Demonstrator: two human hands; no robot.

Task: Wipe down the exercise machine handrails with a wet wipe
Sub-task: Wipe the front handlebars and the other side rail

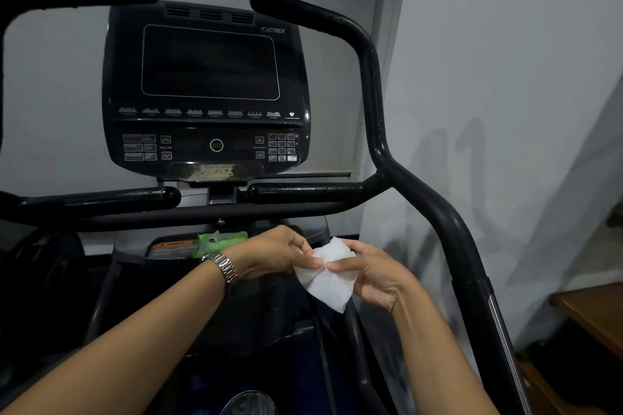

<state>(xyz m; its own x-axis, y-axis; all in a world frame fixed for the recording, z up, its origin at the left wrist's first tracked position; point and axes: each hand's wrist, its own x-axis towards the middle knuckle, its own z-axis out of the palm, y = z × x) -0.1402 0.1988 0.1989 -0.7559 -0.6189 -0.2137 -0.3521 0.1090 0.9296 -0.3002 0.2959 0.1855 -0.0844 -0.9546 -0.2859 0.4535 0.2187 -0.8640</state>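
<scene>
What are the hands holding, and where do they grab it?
The left hand and the right hand both pinch a white wet wipe near its middle; its lower corner hangs free.

Silver metal link-band watch (225, 267) on wrist behind left grip (274, 254) — both forearms (141, 333) bare.

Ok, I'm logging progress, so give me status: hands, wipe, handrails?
Left hand and right hand both pinch the wet wipe, mid-air. Handrails not yet touched. Green wipe pack sits below the console, nothing in the way.
</scene>
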